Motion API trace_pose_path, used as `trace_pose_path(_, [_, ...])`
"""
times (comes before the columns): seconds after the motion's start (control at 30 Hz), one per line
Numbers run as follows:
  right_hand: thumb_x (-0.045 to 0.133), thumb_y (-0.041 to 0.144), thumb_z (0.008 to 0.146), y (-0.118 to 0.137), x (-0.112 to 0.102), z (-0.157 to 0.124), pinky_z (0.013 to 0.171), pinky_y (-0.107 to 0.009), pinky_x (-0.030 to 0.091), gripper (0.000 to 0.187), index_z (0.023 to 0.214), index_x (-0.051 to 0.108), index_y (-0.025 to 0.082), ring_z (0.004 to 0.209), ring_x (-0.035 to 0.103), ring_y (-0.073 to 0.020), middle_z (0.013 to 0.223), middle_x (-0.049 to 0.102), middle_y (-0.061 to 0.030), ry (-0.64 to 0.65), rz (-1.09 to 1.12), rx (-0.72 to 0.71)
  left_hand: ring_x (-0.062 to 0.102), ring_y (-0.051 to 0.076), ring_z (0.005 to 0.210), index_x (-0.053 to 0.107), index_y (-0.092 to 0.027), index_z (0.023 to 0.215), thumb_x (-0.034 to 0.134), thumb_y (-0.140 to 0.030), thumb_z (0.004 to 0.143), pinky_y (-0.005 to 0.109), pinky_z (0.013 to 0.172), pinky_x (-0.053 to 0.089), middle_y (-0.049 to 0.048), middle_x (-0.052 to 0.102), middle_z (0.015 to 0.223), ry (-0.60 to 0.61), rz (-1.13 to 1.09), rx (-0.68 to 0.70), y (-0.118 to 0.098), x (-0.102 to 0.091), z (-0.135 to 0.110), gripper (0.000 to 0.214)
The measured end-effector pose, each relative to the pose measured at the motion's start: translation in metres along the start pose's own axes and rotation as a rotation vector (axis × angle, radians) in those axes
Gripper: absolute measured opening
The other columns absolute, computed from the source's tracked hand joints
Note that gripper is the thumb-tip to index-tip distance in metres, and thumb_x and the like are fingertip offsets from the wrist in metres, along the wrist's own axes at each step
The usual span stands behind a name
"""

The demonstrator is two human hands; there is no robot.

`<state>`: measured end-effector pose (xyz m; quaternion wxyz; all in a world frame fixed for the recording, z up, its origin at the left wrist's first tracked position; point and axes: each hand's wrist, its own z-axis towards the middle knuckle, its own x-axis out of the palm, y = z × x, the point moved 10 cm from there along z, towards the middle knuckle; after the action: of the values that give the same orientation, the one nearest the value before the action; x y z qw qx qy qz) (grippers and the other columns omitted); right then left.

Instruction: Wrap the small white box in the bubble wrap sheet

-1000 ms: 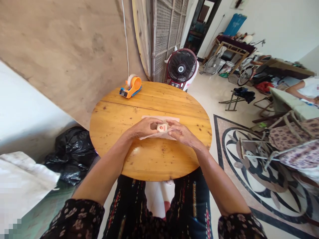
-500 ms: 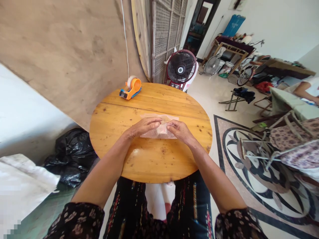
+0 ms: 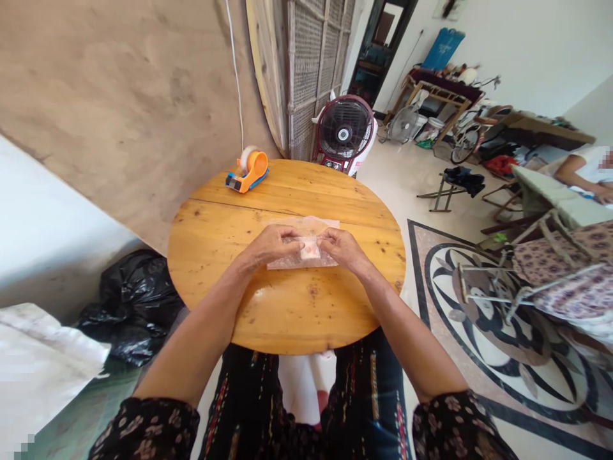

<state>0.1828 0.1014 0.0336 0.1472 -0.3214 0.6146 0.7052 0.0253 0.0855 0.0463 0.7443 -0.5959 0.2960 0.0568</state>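
A sheet of clear bubble wrap (image 3: pixel 282 262) lies on the round wooden table (image 3: pixel 306 313) in front of me. On it, between my hands, sits a small whitish block with pink marks (image 3: pixel 310 250). My left hand (image 3: pixel 276 245) is at the block's left side, fingers and thumb closed on the wrap near the block's edge. From the right, my right hand (image 3: pixel 341 247) pinches the wrap by the block's upper right corner. My fingers partly hide the film.
An orange tape dispenser (image 3: pixel 249 171) stands at the table's far left edge. Behind the table is a dark red fan (image 3: pixel 343 131). A black plastic bag (image 3: pixel 127 300) lies on the left. At far right, a person's arm (image 3: pixel 575 172) rests at another table (image 3: pixel 550 191).
My left hand's fingers have curled in, and its thumb has come down beside the block. More of the block shows. My right hand keeps its pinch. The view has shifted slightly.
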Motion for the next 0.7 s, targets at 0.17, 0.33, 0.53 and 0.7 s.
trace_pose_path(0.17, [0.059,0.036,0.079,0.008,0.008,0.000,0.061,-0.023,0.041,0.024,0.086,0.071,0.017,0.066,0.055,-0.0128,0.076,0.066,-0.0006,0.075,0.103,-0.080,0.062,0.017,0.077,0.069,-0.016,0.078,0.058,-0.036,0.073,0.025,0.070,0.049,0.0023,0.069,0.078,-0.051,-0.030,0.019,0.003,0.002,0.001,0.023])
trace_pose_path(0.33, [0.058,0.034,0.078,0.007,0.002,-0.004,0.061,-0.024,0.039,0.021,0.076,0.069,0.016,0.065,0.055,-0.0138,0.070,0.064,-0.0006,0.023,0.040,-0.082,0.059,0.016,0.071,0.067,-0.017,0.073,0.057,-0.033,0.069,0.024,0.063,0.046,0.0013,0.066,0.072,-0.046,-0.023,0.012,0.008,0.003,0.003,0.020])
trace_pose_path(0.53, [0.058,0.031,0.079,0.017,0.001,-0.012,0.061,-0.024,0.039,0.019,0.069,0.066,0.017,0.064,0.054,-0.0132,0.067,0.062,-0.0006,0.020,0.014,-0.118,0.057,0.014,0.066,0.065,-0.016,0.070,0.054,-0.031,0.066,0.023,0.060,0.043,0.0006,0.064,0.069,-0.056,-0.040,0.010,0.007,0.004,0.003,0.019])
trace_pose_path(0.7, [0.058,0.030,0.079,0.017,-0.001,-0.013,0.059,-0.024,0.037,0.017,0.070,0.067,0.017,0.062,0.052,-0.0129,0.066,0.062,-0.0002,-0.001,0.006,-0.112,0.051,0.012,0.060,0.059,-0.016,0.065,0.053,-0.029,0.064,0.021,0.054,0.039,-0.0016,0.058,0.063,-0.045,-0.047,-0.010,0.009,0.006,0.003,0.015])
